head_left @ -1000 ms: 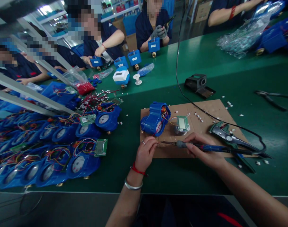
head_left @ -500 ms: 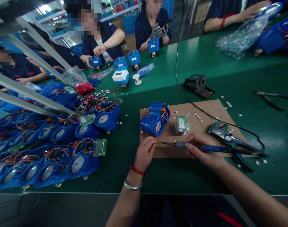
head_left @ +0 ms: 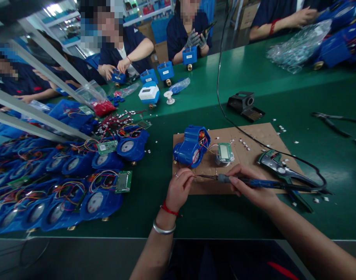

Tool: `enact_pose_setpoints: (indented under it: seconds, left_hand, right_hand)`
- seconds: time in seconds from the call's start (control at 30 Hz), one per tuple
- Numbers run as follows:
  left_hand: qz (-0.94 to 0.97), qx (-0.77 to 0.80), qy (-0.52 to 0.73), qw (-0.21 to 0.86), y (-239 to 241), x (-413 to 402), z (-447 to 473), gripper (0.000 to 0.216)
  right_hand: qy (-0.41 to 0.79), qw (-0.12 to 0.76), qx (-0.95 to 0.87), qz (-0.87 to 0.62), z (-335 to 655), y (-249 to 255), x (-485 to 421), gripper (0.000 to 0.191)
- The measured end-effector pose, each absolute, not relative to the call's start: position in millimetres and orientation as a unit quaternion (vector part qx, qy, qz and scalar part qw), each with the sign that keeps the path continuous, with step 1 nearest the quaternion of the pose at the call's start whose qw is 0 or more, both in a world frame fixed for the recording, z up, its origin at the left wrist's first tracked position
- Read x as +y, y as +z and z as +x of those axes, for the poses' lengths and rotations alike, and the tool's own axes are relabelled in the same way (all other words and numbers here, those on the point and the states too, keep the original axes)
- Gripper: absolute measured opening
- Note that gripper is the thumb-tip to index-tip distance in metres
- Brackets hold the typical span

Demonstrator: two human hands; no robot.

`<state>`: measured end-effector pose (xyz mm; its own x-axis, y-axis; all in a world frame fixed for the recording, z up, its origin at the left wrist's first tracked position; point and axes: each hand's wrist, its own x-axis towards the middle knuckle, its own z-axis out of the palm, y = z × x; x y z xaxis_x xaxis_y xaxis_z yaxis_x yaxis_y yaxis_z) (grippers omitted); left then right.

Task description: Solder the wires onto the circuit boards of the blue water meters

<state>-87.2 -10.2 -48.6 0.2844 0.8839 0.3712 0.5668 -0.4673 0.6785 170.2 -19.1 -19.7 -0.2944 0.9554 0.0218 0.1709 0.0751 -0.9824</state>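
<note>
My right hand (head_left: 248, 186) is closed around a soldering iron (head_left: 258, 182), its tip pointing left. That tip meets the fingertips of my left hand (head_left: 179, 188), which pinch a thin wire (head_left: 195, 160) coming from a blue water meter (head_left: 188, 149). The wire's end is too small to make out between the fingers. The meter lies on a cardboard sheet (head_left: 250, 142), its housing open with wires showing. Those wires lead to a small green circuit board with a display (head_left: 225, 152), resting on a round clear piece just right of the meter.
Wire strippers (head_left: 283, 169) lie at the cardboard's right, beneath the iron's cord (head_left: 271, 147). A black soldering iron stand (head_left: 246, 105) and pliers (head_left: 335, 120) are farther back. Rows of blue meters (head_left: 93, 202) fill the left side. Co-workers (head_left: 122, 46) sit across the green table (head_left: 207, 97).
My hands, the iron and the wire hold nearly the same place. Across the table, a co-worker's hands have shifted on a blue meter, and another person's hands at the upper right have moved.
</note>
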Motion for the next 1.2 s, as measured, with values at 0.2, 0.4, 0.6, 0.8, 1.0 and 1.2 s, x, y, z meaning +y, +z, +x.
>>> enact_pose_setpoints:
  seconds: [0.2, 0.4, 0.6, 0.8, 1.0, 1.2]
  left_hand:
    - [0.771, 0.47, 0.369, 0.221, -47.2, -10.0, -87.5, 0.012]
    - [0.772, 0.464, 0.376, 0.218, -47.3, -10.2, -87.2, 0.012]
    - [0.772, 0.467, 0.375, 0.214, -48.4, -10.3, -86.6, 0.012]
    - [0.774, 0.466, 0.375, 0.205, -49.6, -10.5, -86.1, 0.011]
    - [0.776, 0.467, 0.369, 0.209, -49.6, -10.4, -85.1, 0.011]
    - [0.773, 0.47, 0.367, 0.215, -48.0, -11.1, -83.7, 0.012]
  right_hand:
    - [0.509, 0.389, -0.623, -0.449, 169.7, -18.5, -19.8, 0.018]
    - [0.506, 0.39, -0.623, -0.451, 169.7, -15.9, -19.9, 0.018]
    - [0.506, 0.394, -0.619, -0.454, 170.5, -15.7, -20.1, 0.018]
    - [0.498, 0.388, -0.629, -0.454, 170.1, -16.5, -20.0, 0.017]
    - [0.498, 0.39, -0.627, -0.455, 170.2, -17.6, -20.4, 0.016]
    - [0.5, 0.389, -0.624, -0.457, 170.6, -19.1, -21.0, 0.017]
